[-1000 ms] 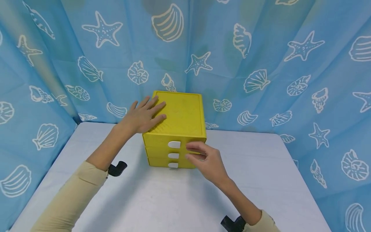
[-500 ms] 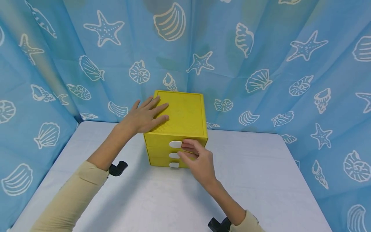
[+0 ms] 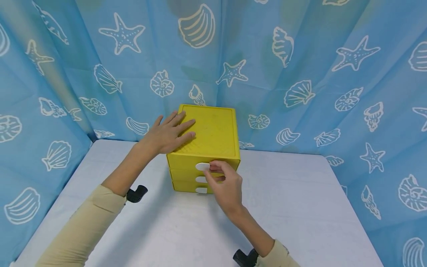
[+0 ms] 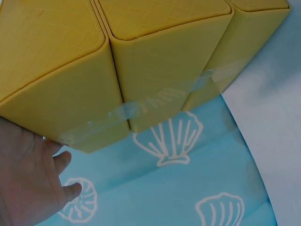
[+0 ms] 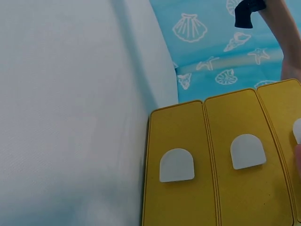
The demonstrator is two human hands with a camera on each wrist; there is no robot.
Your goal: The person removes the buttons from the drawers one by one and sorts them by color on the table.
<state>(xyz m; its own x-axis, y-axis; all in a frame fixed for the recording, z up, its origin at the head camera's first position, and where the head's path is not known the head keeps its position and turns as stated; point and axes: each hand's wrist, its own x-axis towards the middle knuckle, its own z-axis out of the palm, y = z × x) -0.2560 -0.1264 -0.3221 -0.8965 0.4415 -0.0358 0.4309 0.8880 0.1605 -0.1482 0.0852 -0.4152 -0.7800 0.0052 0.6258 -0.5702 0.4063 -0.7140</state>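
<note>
A yellow box of three stacked drawers stands on the table, each front bearing a white rounded handle. My left hand lies with straight, spread fingers on the left part of its top; part of that hand shows in the left wrist view. At the front, my right hand pinches the right end of the top handle between thumb and fingers. In the right wrist view only a fingertip shows, right at the top handle. The middle handle and bottom handle are untouched. All the drawers are pushed in.
A white cloth covers the table. Behind and to both sides hangs a blue curtain printed with white shells and starfish, close to the box's back. Clear tape runs along one side of the drawer box.
My right hand has moved left along the front of the box, from beside the handles onto the top one, and its thumb has come up to it. The left hand stays in place.
</note>
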